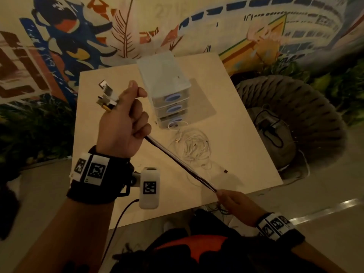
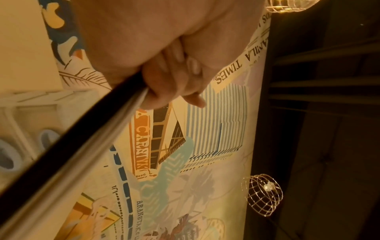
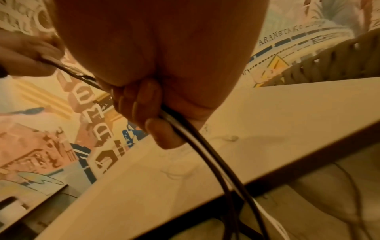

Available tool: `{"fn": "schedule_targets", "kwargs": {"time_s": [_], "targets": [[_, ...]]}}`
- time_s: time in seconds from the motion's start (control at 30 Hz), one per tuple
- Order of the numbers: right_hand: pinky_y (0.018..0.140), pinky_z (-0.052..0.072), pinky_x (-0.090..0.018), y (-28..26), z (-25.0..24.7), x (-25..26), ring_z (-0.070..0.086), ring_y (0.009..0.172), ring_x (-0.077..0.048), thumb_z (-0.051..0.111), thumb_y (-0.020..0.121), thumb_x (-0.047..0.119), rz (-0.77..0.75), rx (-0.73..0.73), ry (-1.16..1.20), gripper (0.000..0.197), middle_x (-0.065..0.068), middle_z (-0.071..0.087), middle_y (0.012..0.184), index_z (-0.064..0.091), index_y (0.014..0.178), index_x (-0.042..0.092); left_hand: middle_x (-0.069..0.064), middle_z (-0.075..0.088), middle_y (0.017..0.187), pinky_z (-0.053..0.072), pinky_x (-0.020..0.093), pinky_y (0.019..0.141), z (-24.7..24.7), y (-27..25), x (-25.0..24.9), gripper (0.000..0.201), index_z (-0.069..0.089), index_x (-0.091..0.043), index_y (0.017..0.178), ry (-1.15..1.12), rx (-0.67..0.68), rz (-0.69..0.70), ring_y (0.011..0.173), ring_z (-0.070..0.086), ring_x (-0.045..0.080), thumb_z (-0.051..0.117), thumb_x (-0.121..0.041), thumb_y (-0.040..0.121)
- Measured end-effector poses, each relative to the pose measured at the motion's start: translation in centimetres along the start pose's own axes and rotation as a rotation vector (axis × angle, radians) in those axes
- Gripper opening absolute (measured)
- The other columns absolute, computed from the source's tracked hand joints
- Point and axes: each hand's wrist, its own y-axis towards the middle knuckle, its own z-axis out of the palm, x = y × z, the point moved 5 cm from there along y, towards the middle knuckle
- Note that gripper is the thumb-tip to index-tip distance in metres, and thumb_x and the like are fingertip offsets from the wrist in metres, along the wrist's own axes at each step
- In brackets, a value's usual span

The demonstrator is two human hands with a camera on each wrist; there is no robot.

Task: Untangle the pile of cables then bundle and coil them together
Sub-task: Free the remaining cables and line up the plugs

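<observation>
- Black and white cables [image 1: 180, 163], gathered side by side, run taut between the two hands above the surface [image 1: 246, 119].
- Left hand [image 1: 123, 123], raised on the left, has its fingers [image 2: 164, 87] curled tight round the bundle near the plug ends [image 1: 107, 95], which stick out past the fist.
- Right hand [image 1: 234, 200], at the near edge of the surface, has its fingers [image 3: 144, 104] clamped round the same bundle; the right wrist view shows the strands leaving the fist and dropping below the surface edge.
- White cable tangle [image 1: 194, 146] lies loose on the surface beyond the stretched bundle, apart from both hands, its plug end near a white drawer unit [image 1: 167, 83] on the far side.
- By my reading, the step in hand is straightening and aligning the gathered cables before coiling them.
- Next move likely calls for looping the taut length into coils around the left hand while feeding slack through the right; the white tangle remains to be sorted and added.
- Hanging tails could snag on the surface edge during coiling.
</observation>
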Motion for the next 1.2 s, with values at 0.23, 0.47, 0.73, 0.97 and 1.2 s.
{"fn": "schedule_targets", "kwargs": {"time_s": [0.23,0.47,0.73,0.97,1.2], "targets": [[0.060,0.037,-0.021,-1.3,-0.4,-6.3,0.045,0.059,-0.002,0.029,0.082,0.086,0.127,-0.066,-0.125,0.061,0.010,0.048,0.066,0.058,0.074,0.033,-0.006,0.019,0.048,0.013,0.022,0.039,-0.3,-0.2,0.6,0.042,0.049,-0.025,0.073,0.007,0.026,-0.084,0.041,0.010,0.009,0.036,-0.049,0.106],[0.085,0.055,-0.039,-1.1,0.0,-9.7,0.069,0.087,-0.008,0.053,0.084,0.078,0.216,0.084,-0.298,0.051,0.007,0.072,0.091,0.069,0.096,0.031,-0.008,0.019,0.050,0.010,0.022,0.039,-0.6,-0.5,4.6,0.041,0.044,-0.025,0.071,0.061,0.042,-0.226,0.038,0.014,0.006,0.039,-0.048,0.104],[0.079,0.051,-0.029,7.6,-7.9,-6.0,0.062,0.085,-0.010,0.072,0.084,0.053,0.166,-0.451,-0.357,0.041,0.011,0.061,0.103,0.059,0.116,0.032,-0.009,0.020,0.049,0.007,0.024,0.043,0.3,-1.0,8.3,0.040,0.043,-0.024,0.070,0.074,0.050,-0.314,0.038,0.015,0.005,0.041,-0.046,0.102],[0.084,0.045,-0.032,12.1,-7.2,-7.4,0.059,0.105,-0.027,0.062,0.095,0.043,0.273,-0.352,-0.487,0.031,-0.010,0.061,0.112,0.061,0.109,0.016,-0.008,0.019,0.049,0.011,0.019,0.040,0.3,-0.4,9.6,0.042,0.046,-0.023,0.068,0.121,0.048,-0.342,0.037,0.014,0.006,0.040,-0.044,0.103],[0.077,0.051,-0.027,7.8,-9.7,-3.7,0.064,0.084,-0.012,0.069,0.092,0.038,0.118,-0.483,-0.215,0.012,0.008,0.068,0.096,0.061,0.095,0.030,-0.007,0.021,0.049,0.014,0.017,0.039,-0.6,0.3,11.2,0.041,0.049,-0.020,0.070,0.202,0.002,-0.336,0.037,0.016,0.007,0.041,-0.042,0.105]]}}
